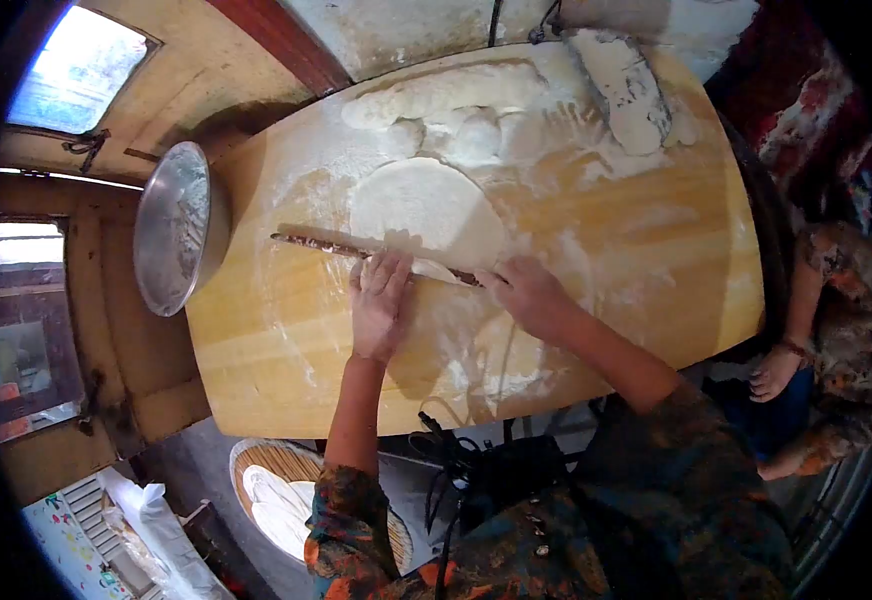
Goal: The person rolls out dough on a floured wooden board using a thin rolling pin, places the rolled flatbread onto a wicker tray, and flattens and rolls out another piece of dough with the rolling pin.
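Note:
A thin dark rolling pin (316, 243) lies across the near edge of a round, flat sheet of dough (426, 205) on the wooden table. Part of the dough's edge is folded over the pin between my hands. My left hand (381, 300) is closed over the middle of the pin and the dough there, its fingers close together. At the pin's right end, my right hand (536, 298) grips it; its fingertips are partly hidden. The pin's left end sticks out past my left hand.
A long dough roll (446, 92), dough lumps (476, 135) and a floury slab-like thing (621, 92) lie at the table's far side. A metal basin (171, 230) stands left. Below is a woven tray (246, 455) with flat dough rounds (276, 505). Another person's hand (778, 373) is at right.

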`<state>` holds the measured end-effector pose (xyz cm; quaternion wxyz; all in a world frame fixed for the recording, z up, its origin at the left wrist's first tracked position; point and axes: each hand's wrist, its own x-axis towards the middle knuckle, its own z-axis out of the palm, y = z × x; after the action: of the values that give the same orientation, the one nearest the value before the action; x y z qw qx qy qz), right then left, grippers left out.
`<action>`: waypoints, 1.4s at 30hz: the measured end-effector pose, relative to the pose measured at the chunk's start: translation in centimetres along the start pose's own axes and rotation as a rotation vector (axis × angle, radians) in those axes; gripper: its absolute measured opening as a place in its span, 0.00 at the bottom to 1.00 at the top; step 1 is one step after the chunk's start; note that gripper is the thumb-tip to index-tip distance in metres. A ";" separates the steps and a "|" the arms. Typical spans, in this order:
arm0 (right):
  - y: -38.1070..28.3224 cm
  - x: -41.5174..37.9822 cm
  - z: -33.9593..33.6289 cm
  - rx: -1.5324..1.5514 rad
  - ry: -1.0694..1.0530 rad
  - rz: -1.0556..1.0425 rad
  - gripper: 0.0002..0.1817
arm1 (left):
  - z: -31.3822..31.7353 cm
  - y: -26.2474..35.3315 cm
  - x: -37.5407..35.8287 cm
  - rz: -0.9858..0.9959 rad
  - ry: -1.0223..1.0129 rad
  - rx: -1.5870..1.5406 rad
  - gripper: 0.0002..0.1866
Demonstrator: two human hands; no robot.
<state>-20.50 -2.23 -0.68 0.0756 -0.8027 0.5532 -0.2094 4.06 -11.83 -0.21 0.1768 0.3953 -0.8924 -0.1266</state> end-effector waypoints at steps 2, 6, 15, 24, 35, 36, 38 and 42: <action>-1.9 1.9 -0.8 -0.048 0.035 0.079 0.22 | 0.3 1.0 1.6 -0.045 -0.057 0.003 0.24; -2.4 7.4 3.2 -0.118 0.144 0.149 0.21 | 2.2 -0.1 6.7 -0.109 0.047 -0.469 0.26; -1.6 1.9 1.4 0.038 -0.020 -0.165 0.15 | -2.0 1.3 -3.6 0.044 -0.055 0.105 0.16; -7.3 -11.7 -0.8 -0.066 -0.154 -0.175 0.25 | -1.4 8.5 -14.2 0.091 -0.142 -0.194 0.18; -9.9 -7.2 0.4 -0.181 -0.249 0.226 0.40 | -2.3 7.6 -13.2 0.003 -0.045 -0.060 0.28; -9.8 -8.6 0.3 -0.178 -0.289 0.182 0.40 | -2.3 8.4 -13.2 -0.057 -0.237 -0.002 0.32; -8.5 -8.5 1.5 -0.260 -0.274 0.131 0.40 | -0.6 8.7 -11.8 -0.113 -0.199 0.019 0.34; -4.9 1.2 1.5 -0.286 -0.137 0.264 0.38 | 0.8 5.5 -3.7 -0.263 -0.067 0.170 0.35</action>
<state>-15.34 -1.66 -0.03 0.0254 -0.7382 0.6713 -0.0618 2.36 -5.41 0.26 0.0948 0.5180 -0.8458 -0.0856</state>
